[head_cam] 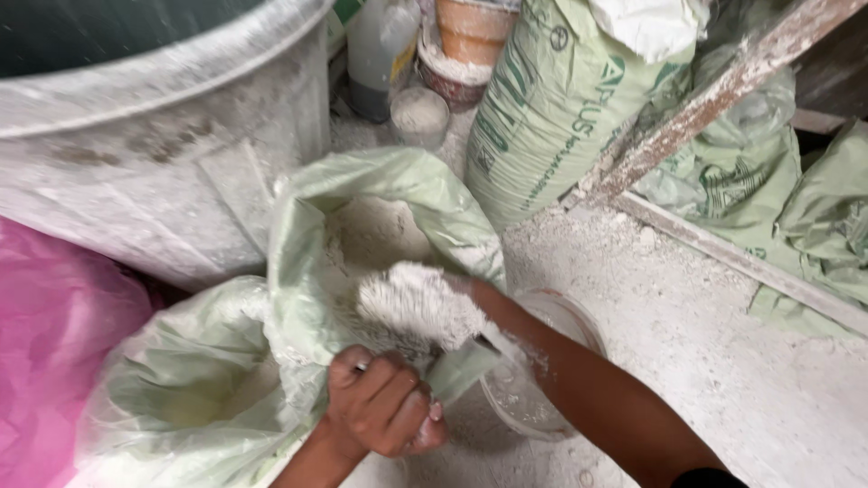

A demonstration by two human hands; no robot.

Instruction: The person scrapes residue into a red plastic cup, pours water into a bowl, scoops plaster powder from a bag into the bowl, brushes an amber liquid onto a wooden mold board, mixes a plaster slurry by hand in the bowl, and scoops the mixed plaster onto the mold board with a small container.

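Behind the open sack [380, 217] crowd a dusty drum [163, 163] and full sacks [561, 108].

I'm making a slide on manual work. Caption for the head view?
Left hand grips the open pale green sack while the powder-coated right hand reaches inside, above a white bucket.

Two hands: left [384, 407], right [418, 305]. One open sack [298, 271]. One full sack [551, 99]. One drum [163, 136]. One bowl [529, 398]. One bottle [380, 54]. One pink bag [50, 343].
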